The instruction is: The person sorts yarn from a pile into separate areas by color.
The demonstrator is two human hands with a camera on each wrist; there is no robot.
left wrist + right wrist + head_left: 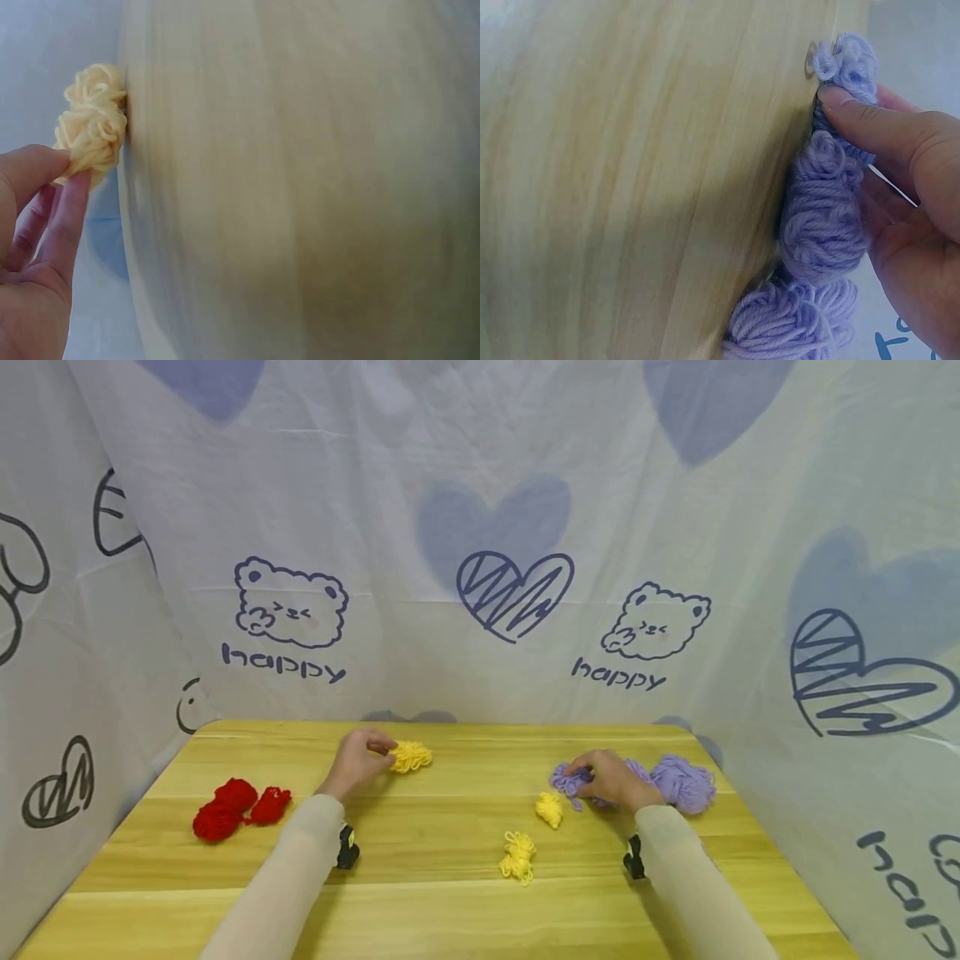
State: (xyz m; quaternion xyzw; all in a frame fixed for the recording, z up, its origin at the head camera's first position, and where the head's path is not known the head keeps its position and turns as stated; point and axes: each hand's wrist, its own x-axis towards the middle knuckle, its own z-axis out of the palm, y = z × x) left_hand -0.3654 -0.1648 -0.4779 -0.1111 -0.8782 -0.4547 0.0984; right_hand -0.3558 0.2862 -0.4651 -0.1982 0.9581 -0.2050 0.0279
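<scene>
Near the back of the table, my left hand (358,762) pinches one end of a small yellow yarn bundle (412,757). In the left wrist view, thumb and fingertips grip that yellow yarn bundle (94,127) at its lower end. Toward the right, my right hand (609,777) holds a small purple yarn bundle (567,779) between thumb and fingers. The right wrist view has the thumb across this purple bundle (851,64), with more purple yarn (825,217) lying beside it. A larger purple yarn ball (684,783) sits right of the right hand, partly behind the wrist.
Two yellow yarn bundles lie at mid-right, one (549,809) close to the right hand and another (517,857) nearer the front. Several red yarn bundles (234,810) rest at the left on the wooden table (420,910). A printed white cloth (405,527) hangs behind and at the sides.
</scene>
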